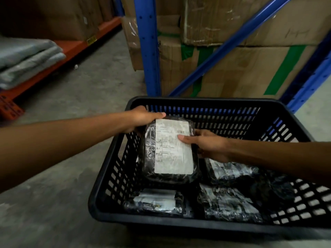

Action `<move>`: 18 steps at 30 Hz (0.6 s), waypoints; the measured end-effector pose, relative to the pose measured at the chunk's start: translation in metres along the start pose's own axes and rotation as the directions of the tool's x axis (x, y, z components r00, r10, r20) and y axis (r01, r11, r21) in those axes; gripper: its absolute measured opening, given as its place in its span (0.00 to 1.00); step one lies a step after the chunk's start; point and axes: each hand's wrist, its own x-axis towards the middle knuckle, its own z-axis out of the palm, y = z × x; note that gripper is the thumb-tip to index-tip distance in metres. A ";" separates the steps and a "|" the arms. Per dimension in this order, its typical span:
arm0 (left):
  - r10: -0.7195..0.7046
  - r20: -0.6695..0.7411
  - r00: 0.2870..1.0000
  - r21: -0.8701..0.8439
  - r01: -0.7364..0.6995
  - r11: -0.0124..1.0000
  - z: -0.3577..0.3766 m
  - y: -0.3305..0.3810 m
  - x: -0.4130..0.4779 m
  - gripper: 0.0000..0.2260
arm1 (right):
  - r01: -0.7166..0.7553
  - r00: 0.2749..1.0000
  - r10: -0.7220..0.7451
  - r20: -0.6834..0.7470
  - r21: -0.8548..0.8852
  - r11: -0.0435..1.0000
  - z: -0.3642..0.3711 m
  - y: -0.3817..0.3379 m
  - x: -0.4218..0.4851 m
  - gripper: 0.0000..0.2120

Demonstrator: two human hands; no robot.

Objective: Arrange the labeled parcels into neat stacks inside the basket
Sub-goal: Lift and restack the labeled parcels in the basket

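Parcel in hand: black glossy plastic-wrapped parcel (168,149), rounded at the corners, with a large white shipping label (172,147) covering most of its top face; a small barcode sits near the label's 1 o'clock corner, the print too blurred to read.
Parcel position: held above the left half of the basket, near its 9 o'clock wall, tilted slightly with its long side running 12 to 6 o'clock.
Basket: black plastic basket (197,224) with slotted walls, standing on the grey concrete floor (71,97).
Other parcels: three more black wrapped parcels lie on the basket bottom, each with a pale label: one at 7 o'clock (154,203), one at 5 o'clock (229,203), one at 3 o'clock (231,170) partly under the right forearm.
Left hand: left hand (141,119) grasps the parcel's 11 o'clock corner, thumb along the top edge.
Right hand: right hand (207,144) grasps the parcel's 3 o'clock edge, thumb pressed on the label just below the barcode.
Surroundings: blue shelf uprights (148,51) and taped cardboard boxes (250,68) at 12 o'clock beyond the basket; orange shelf (71,49) with folded grey bags (26,59) at 10 o'clock.
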 end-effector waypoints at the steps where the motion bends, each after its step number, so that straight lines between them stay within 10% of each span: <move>1: -0.051 0.007 0.999 -0.051 0.052 0.997 0.009 -0.006 0.001 0.28 | -0.016 0.999 0.017 -0.027 0.029 0.999 0.004 0.005 0.001 0.24; 7: -0.189 0.070 0.979 -0.137 0.198 0.971 0.047 -0.039 0.001 0.30 | -0.058 0.992 0.054 -0.115 -0.027 0.998 0.017 0.033 0.016 0.11; 14: -0.262 0.040 0.964 0.055 0.260 0.964 0.061 -0.049 0.029 0.29 | -0.067 0.964 0.018 -0.264 -0.178 0.982 0.036 0.058 0.060 0.33; 18: -0.293 0.091 0.952 0.222 0.268 0.938 0.079 -0.051 0.044 0.28 | -0.190 0.949 0.102 -0.298 -0.284 0.940 0.040 0.063 0.081 0.27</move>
